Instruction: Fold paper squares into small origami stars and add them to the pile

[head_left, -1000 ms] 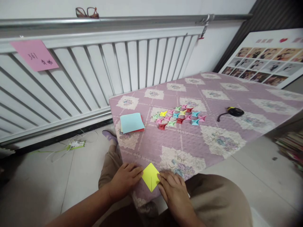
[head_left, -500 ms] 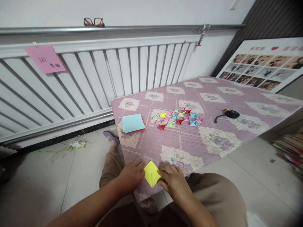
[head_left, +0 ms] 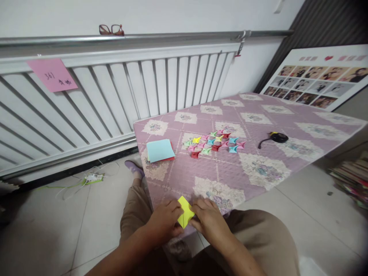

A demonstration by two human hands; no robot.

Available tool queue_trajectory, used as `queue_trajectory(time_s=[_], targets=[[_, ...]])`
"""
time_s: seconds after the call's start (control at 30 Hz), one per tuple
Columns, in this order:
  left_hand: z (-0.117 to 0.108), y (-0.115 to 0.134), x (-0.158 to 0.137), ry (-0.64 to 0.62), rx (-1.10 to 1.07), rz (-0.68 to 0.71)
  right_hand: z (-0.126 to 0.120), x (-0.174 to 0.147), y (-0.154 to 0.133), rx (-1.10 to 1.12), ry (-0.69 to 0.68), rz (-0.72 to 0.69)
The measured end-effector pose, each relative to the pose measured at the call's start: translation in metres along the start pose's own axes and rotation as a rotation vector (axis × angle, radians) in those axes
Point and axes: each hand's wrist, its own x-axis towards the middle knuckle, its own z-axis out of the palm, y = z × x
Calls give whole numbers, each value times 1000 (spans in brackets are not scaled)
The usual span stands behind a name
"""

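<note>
Paper [head_left: 187, 213], yellow, one piece, turned cornerwise at the near end of a purple floral tablecloth [head_left: 184, 178] — held at both sides. Left hand [head_left: 167, 217]: fingers bent, gripping the left side. Right hand [head_left: 209, 217]: fingers and thumb pinching the right corner. Beyond: small folded pieces [head_left: 211, 142], several colours, grouped close. Left of these: stack of sheets [head_left: 160, 150], pale blue uppermost. Right: black object [head_left: 279, 138] with cord-like tail.
</note>
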Motion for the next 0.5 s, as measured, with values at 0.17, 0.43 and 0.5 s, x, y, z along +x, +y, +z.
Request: queue_trajectory(time_s=[0.17, 0.43, 0.5], targets=[[3, -3, 0, 9, 5, 22, 2, -3, 2, 0, 66, -67], [7, 3, 2, 70, -24, -56, 8, -2, 4, -21, 117, -67], [12, 6, 6, 97, -6, -119, 8, -2, 4, -29, 134, -63]])
